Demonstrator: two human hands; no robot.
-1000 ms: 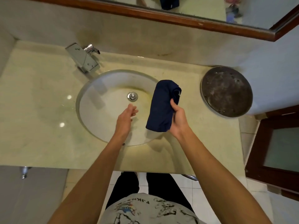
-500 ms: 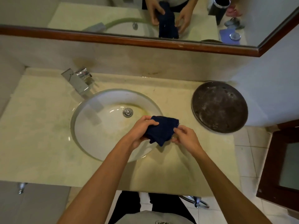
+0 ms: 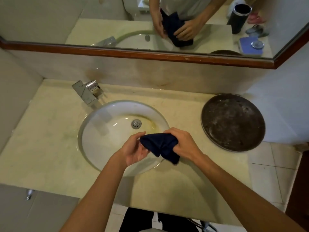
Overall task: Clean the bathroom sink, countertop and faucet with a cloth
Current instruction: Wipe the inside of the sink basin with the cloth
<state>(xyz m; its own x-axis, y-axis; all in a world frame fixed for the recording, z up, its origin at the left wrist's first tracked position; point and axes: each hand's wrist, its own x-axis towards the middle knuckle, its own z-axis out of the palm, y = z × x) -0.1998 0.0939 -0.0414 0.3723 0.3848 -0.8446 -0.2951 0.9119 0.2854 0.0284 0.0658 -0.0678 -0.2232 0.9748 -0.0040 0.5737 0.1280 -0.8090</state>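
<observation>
Head view looks down past two bare forearms to a dark navy, soft bunched cloth [image 3: 160, 146] held over the near right rim of the sink. Left hand [image 3: 133, 150] has its grip closed on the cloth's left edge, thumb and fingers pinching the fabric. Right hand [image 3: 181, 144] has its grip curled round the cloth's right side, knuckles up, with a loose fold hanging below it.

Beneath the hands sits the round white glossy ceramic sink [image 3: 103, 139], sunk into a pale cream polished stone bench [image 3: 41, 148] with faint greenish marks. A yellow-brown stain rings the round chrome drain plug [image 3: 136, 123] at the basin's middle. On the bench's right end, well apart from the hands, lies a round dark metal tray [image 3: 233, 122], shallow, dull and speckled with pale residue.

Farther back, at the sink's left rear, stands an angular chrome faucet [image 3: 85, 93] with a flat slanted spout. Behind it rises a beige smudged backsplash, then a wall mirror with a reddish-brown wooden frame [image 3: 133, 53].
</observation>
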